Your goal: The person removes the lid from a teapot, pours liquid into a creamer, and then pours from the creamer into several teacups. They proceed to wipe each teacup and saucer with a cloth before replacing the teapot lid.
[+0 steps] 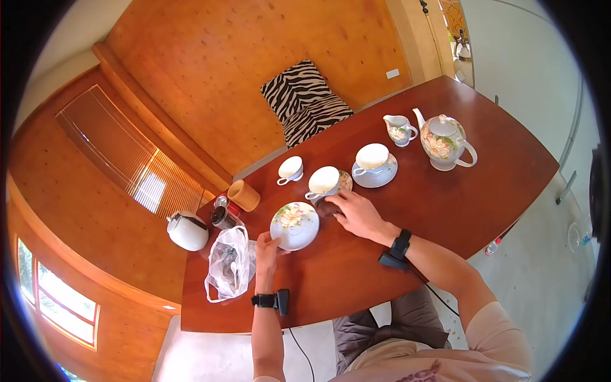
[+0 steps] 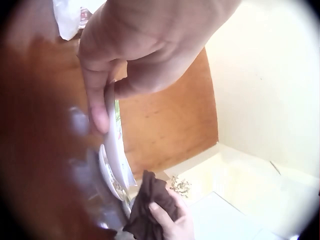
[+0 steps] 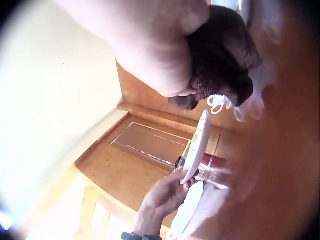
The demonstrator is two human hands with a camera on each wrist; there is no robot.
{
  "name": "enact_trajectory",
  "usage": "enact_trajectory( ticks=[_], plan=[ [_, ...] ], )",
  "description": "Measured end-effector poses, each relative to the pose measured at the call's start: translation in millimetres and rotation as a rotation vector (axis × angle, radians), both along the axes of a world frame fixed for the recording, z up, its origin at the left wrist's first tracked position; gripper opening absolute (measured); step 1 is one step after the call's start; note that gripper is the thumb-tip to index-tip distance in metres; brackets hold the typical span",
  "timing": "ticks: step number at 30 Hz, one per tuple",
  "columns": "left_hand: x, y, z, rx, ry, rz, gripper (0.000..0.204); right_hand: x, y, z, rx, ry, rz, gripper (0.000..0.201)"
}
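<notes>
My left hand (image 1: pixel 266 254) pinches a flower-painted saucer (image 1: pixel 294 226) at its near edge, thumb on one face and fingers on the other. Above the table the saucer is tilted, its painted face turned up toward the head camera. A crumpled dark brown cloth (image 3: pixel 220 65) is gripped in my right hand (image 1: pixel 361 218), just right of the saucer. The cloth is apart from the saucer in the right wrist view. Right beyond the cloth stands a white teacup (image 1: pixel 324 180), with a floral saucer (image 1: pixel 345 181) partly hidden beside it.
Farther back are a teacup (image 1: pixel 291 169), a cup on a saucer (image 1: pixel 375 178), a creamer (image 1: pixel 400 130) and a floral teapot (image 1: pixel 443 143). To the left stand a plastic bag (image 1: pixel 228 267), a dark-lidded jar (image 1: pixel 223 218), a wooden cup (image 1: pixel 244 195) and a white kettle (image 1: pixel 188 230).
</notes>
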State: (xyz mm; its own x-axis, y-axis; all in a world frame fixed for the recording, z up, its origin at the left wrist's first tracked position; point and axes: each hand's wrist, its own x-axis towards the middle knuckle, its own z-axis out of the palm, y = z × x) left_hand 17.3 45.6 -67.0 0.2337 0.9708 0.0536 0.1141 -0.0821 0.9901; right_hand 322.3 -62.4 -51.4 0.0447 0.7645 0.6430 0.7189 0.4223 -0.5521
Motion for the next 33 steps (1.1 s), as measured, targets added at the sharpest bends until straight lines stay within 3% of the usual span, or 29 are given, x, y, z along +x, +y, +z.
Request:
enact_trajectory(
  ticks=[2,6,9,19,24,31,33],
  plan=[
    [-2.7,18.6,-5.4,-0.060,-0.045,0.116,0.036,6.7,2.4,0.8,-0.026,0.026,-0.014,0.041],
    [-6.4,54.7,-22.2,-0.036,-0.053,0.162,0.034,6.3,2.3,-5.3,-0.034,0.004,0.027,0.038],
    [-5.8,72.2,-33.2,-0.059,-0.101,0.181,0.032,-1.3,0.3,-9.7,-0.179,-0.059,0.191,0.033],
    [-2.4,92.3,-45.2,-0.094,-0.110,0.184,0.027,-1.7,-0.7,-12.7,-0.252,-0.097,0.227,0.032],
    [-1.3,93.7,-42.0,-0.010,0.136,0.260,0.022,-0.6,-0.1,-14.5,-0.259,-0.107,0.226,0.032],
    [0.1,98.6,-43.3,0.092,0.333,0.228,0.021,-0.4,0.8,-15.8,-0.263,-0.116,0.225,0.032],
    [4.2,94.2,-37.0,0.120,0.496,0.307,0.023,-0.1,0.7,-15.9,-0.269,-0.116,0.221,0.032]
  ],
)
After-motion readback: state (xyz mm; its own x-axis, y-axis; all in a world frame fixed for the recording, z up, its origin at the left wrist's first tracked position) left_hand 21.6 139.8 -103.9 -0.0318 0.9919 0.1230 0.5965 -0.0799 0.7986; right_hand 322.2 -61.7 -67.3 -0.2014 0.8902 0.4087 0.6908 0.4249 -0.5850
